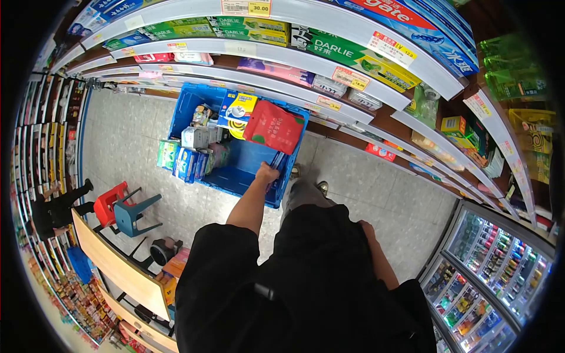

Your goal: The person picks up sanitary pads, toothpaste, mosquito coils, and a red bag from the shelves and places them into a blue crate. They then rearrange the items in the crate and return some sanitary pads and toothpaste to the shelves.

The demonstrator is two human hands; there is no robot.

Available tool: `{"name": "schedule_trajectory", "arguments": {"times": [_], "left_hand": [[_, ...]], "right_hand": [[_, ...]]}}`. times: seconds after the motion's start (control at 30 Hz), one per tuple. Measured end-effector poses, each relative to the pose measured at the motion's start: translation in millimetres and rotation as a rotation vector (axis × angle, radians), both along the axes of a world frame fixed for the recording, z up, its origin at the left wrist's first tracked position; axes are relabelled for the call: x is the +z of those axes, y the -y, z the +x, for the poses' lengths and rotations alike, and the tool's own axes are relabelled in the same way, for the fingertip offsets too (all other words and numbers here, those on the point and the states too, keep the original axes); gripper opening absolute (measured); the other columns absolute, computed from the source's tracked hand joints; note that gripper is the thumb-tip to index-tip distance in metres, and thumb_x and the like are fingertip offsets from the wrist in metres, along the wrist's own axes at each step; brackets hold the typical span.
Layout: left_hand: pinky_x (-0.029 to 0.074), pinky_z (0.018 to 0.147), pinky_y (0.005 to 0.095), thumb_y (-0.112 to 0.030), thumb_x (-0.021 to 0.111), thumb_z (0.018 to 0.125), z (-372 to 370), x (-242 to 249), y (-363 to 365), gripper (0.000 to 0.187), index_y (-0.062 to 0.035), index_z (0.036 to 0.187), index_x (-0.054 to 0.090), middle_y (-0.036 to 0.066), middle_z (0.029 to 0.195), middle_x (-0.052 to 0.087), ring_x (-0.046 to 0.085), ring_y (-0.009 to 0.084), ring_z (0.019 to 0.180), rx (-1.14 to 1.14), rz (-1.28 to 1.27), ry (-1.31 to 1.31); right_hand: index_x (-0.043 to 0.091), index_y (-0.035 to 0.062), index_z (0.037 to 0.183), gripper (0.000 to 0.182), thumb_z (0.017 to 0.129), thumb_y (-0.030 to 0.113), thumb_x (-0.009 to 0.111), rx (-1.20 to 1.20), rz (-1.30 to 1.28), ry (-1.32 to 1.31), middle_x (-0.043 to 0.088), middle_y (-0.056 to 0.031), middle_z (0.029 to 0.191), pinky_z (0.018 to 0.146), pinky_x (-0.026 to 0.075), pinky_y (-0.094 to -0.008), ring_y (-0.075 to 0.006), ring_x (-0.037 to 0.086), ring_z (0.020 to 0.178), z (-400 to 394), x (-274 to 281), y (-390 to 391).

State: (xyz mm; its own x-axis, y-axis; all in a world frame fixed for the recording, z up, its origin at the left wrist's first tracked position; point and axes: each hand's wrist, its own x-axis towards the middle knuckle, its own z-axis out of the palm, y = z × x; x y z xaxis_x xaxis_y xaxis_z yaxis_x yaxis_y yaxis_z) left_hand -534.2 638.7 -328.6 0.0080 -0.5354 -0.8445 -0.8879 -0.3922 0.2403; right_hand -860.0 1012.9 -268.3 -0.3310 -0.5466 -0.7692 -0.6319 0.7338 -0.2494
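Note:
A blue crate [239, 191] stands on the floor below the shelves. It holds a red pouch [275, 126], a yellow and blue pack [238, 110], white boxes [195, 137] and blue-and-white packs [189, 165] at its left end. My left hand [268, 173] is inside the right part of the crate, its fingers closed at some thin dark-blue packs [278, 161]; how many it grips is hidden. My right hand [367, 229] hangs beside my right leg, away from the crate, and its fingers are too hidden to read.
Shelves of toothpaste boxes [329, 48] curve above the crate. Red [110, 203] and teal [130, 215] stools and a wooden counter [115, 259] stand at left, near a person in black [54, 210]. A glass-door fridge [479, 270] is at lower right.

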Motion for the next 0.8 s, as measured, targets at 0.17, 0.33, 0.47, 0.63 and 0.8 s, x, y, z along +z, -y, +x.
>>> {"name": "schedule_trajectory", "arguments": {"times": [0.17, 0.33, 0.47, 0.63, 0.8], "left_hand": [[0.046, 0.097, 0.0427, -0.027, 0.068, 0.077, -5, -24, -13, 0.072, 0.0042, 0.133, 0.034, 0.030, 0.122, 0.059, 0.058, 0.0409, 0.114, -0.048, -0.134, -0.088], [0.045, 0.099, 0.0423, -0.027, 0.065, 0.083, -6, -59, -41, 0.070, -0.0004, 0.139, 0.032, 0.028, 0.124, 0.058, 0.055, 0.0403, 0.119, -0.082, -0.191, -0.141], [0.044, 0.101, 0.0412, -0.025, 0.059, 0.085, -4, -56, -33, 0.070, -0.0021, 0.144, 0.029, 0.027, 0.126, 0.058, 0.055, 0.0390, 0.121, -0.124, -0.076, -0.086], [0.045, 0.099, 0.0417, -0.025, 0.058, 0.083, 15, -63, -15, 0.059, -0.0025, 0.135, 0.042, 0.025, 0.122, 0.061, 0.057, 0.0375, 0.118, -0.208, -0.027, -0.088], [0.046, 0.097, 0.0425, -0.030, 0.060, 0.080, 5, -25, -23, 0.046, -0.0033, 0.117, 0.060, 0.021, 0.115, 0.065, 0.060, 0.0365, 0.113, -0.041, -0.295, -0.005]], "right_hand": [[0.067, 0.0044, 0.101, 0.025, 0.086, 0.021, 0.057, 0.000, -0.041, 0.019, 0.068, -0.0213, 0.100, 0.084, 0.050, -0.0441, -0.0381, 0.064, 0.100, 0, 13, 4], [0.067, 0.0035, 0.098, 0.024, 0.085, 0.021, 0.057, -0.038, -0.033, 0.002, 0.068, -0.0216, 0.098, 0.083, 0.050, -0.0444, -0.0385, 0.064, 0.097, -4, 24, 6], [0.067, 0.0033, 0.097, 0.023, 0.085, 0.021, 0.057, -0.035, -0.037, -0.005, 0.068, -0.0217, 0.098, 0.082, 0.050, -0.0447, -0.0389, 0.064, 0.097, -10, 10, 0], [0.067, 0.0039, 0.098, 0.024, 0.085, 0.022, 0.058, -0.004, -0.056, -0.010, 0.068, -0.0211, 0.098, 0.083, 0.050, -0.0449, -0.0385, 0.064, 0.098, -21, -5, -1], [0.068, 0.0044, 0.099, 0.027, 0.085, 0.026, 0.058, -0.023, -0.072, -0.013, 0.068, -0.0203, 0.102, 0.085, 0.050, -0.0443, -0.0374, 0.064, 0.099, -28, -2, 22]]}}
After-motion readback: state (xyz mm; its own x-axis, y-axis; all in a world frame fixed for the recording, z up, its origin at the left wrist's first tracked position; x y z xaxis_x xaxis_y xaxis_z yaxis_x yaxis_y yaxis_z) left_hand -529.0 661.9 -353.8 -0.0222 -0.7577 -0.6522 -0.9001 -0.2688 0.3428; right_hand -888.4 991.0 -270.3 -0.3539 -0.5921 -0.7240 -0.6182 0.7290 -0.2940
